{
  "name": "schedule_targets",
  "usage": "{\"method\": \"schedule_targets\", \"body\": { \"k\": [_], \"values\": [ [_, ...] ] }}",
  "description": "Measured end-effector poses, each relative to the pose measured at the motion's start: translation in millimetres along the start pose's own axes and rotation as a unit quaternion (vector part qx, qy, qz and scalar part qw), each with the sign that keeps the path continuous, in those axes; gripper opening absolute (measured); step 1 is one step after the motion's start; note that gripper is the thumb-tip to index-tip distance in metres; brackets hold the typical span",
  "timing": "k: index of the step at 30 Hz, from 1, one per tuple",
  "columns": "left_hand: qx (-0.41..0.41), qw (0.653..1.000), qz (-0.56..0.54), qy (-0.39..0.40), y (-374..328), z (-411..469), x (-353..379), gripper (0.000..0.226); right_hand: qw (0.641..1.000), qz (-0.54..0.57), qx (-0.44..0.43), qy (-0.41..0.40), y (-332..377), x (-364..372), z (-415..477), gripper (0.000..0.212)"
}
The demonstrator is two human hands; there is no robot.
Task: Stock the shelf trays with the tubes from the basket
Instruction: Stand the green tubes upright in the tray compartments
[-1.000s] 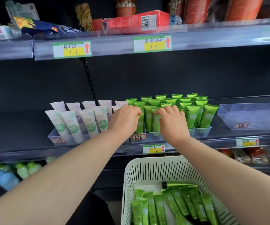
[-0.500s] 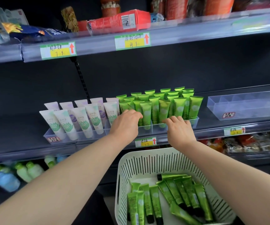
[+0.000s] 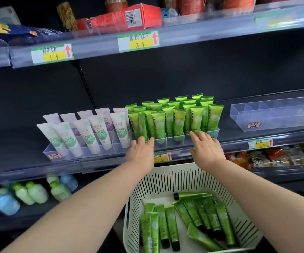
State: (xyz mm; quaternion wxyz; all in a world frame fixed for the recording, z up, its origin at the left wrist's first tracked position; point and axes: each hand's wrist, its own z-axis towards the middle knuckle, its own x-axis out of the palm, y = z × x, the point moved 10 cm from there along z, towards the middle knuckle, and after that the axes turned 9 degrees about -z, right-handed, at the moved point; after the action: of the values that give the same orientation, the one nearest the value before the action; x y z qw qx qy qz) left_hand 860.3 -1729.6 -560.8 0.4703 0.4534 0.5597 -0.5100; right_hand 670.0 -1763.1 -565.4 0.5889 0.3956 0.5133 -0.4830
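A clear shelf tray [image 3: 176, 140] on the middle shelf holds several upright green tubes [image 3: 178, 117]. My left hand [image 3: 141, 152] is at the tray's front left, fingers spread, tips touching the leftmost green tube. My right hand [image 3: 207, 148] hovers at the tray's front right with fingers apart, holding nothing. Below, a white slotted basket [image 3: 184, 181] holds several green tubes [image 3: 189, 218] lying flat.
A second clear tray [image 3: 80, 153] to the left holds white tubes [image 3: 87, 134]. An empty clear tray [image 3: 275, 114] stands on the right of the shelf. Price tags line the shelf edges. Bottles [image 3: 30, 193] sit on the lower shelf, boxes and bags on the top one.
Both hands have drawn back from among the green tubes to the tray's front edge and opened. The view has pulled away, showing more of the basket.
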Motion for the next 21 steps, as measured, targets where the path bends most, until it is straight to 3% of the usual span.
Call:
{"method": "schedule_targets", "body": {
  "k": [21],
  "values": [
    [-0.013,1.0,-0.011,0.019,-5,25,19,0.079,0.999,0.01,0.0,0.036,-2,16,15,0.069]
  ]
}}
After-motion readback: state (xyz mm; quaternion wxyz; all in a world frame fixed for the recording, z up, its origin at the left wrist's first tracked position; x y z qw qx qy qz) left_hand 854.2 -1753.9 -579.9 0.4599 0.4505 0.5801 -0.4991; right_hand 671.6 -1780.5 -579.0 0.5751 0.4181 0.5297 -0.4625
